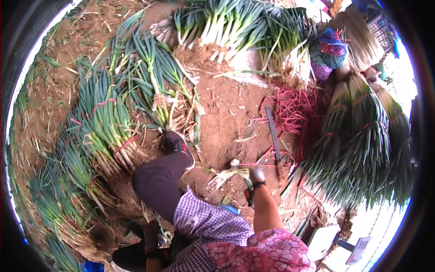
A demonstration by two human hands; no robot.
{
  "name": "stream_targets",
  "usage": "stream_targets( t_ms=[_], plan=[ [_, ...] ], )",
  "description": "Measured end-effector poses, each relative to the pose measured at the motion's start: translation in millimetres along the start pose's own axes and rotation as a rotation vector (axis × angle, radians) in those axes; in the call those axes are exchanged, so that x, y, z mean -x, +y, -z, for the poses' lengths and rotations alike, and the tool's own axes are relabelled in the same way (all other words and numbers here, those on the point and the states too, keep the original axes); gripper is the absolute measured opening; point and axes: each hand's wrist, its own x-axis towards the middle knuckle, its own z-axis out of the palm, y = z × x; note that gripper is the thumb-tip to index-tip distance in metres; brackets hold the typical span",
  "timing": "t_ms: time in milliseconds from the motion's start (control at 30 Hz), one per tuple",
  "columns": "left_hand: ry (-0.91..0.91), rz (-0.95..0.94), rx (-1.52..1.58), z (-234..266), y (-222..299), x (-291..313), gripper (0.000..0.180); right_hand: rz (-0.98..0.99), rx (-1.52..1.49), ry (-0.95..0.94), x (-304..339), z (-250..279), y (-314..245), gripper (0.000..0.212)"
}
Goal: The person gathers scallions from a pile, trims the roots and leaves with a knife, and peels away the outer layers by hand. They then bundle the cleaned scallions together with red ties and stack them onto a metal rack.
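Observation:
My right hand (257,174), in a pale glove, is over the ground right of my leg. A thin red strip (267,165) runs beside its fingertips, which are small and blurred, so a grip on it cannot be made out. A long knife (272,131) with a brown handle lies just right of that hand. Low on the left, my left hand (152,232) wears a dark glove. Its fingers blend into the shadow near some green onion stalks (166,236). Tied green onion bundles (106,122) lie left of my bent leg.
A heap of red tie strips (294,111) lies beyond the knife. Loose green onions (226,25) line the far side; large tied bundles (355,136) lean at the right. A stuffed net bag (328,54) and a grey crate (380,32) stand far right. My shoe (177,146) rests among trimmings.

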Motion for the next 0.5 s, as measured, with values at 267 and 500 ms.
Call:
stream_targets(
  t_ms=[267, 500],
  plan=[
    [-0.189, 0.312, -0.032, 54.6, 33.3, -4.9, 0.025, -0.116, 0.539, 0.308, -26.1, 76.3, 55.5, 0.047],
    [-0.506, 0.169, -0.145, 103.0, 48.8, -52.3, 0.046, -0.066, 0.548, 0.348, -65.0, 97.7, 81.8, 0.045]
  ],
)
